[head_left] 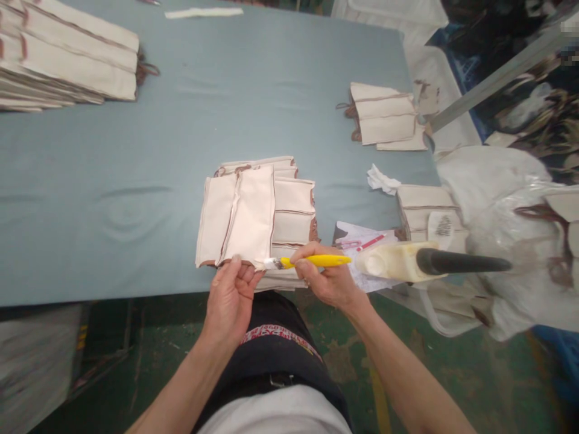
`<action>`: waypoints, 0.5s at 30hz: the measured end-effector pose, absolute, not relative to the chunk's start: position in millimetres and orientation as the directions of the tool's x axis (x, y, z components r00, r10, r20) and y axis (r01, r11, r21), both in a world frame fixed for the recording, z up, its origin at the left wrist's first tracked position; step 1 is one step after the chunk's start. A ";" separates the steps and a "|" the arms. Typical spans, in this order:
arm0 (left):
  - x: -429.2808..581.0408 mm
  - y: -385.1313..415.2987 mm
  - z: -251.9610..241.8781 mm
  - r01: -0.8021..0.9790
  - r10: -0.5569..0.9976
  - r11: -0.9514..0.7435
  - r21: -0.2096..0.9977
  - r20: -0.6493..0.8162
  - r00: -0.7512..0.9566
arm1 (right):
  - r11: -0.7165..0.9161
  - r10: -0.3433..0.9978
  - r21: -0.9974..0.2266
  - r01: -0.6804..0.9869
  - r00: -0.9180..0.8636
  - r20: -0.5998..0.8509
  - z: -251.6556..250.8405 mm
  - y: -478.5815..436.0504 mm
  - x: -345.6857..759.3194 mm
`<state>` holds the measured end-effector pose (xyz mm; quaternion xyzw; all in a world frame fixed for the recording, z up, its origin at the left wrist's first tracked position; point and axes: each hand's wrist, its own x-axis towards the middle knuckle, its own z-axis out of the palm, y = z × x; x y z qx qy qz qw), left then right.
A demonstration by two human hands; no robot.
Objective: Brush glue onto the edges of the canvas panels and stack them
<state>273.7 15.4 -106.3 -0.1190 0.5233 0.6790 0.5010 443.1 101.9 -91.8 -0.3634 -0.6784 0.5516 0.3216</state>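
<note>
A cream leather-like panel (253, 211) with brown seams lies on top of a small stack of similar panels (294, 226) at the table's near edge. My left hand (230, 295) pinches the near edge of that top panel, thumb above and fingers curled below. My right hand (328, 280) is closed round the yellow handle of a paintbrush (316, 261). The brush's pale bristles point left and meet the panel's near right corner, close to my left fingertips.
A white container with a black brush handle (461, 262) stands right, by papers and a red pen (371, 242). More panels (384, 114) lie at the back right, and a large pile (72, 54) at the far left. Crumpled tissue (382, 179) lies near plastic bags (497, 181).
</note>
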 end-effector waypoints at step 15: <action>256.6 19.8 -86.1 -0.654 0.533 0.031 0.756 -0.566 -0.629 | 0.242 0.821 -0.969 0.051 -0.542 0.177 -87.6 97.2 413.9</action>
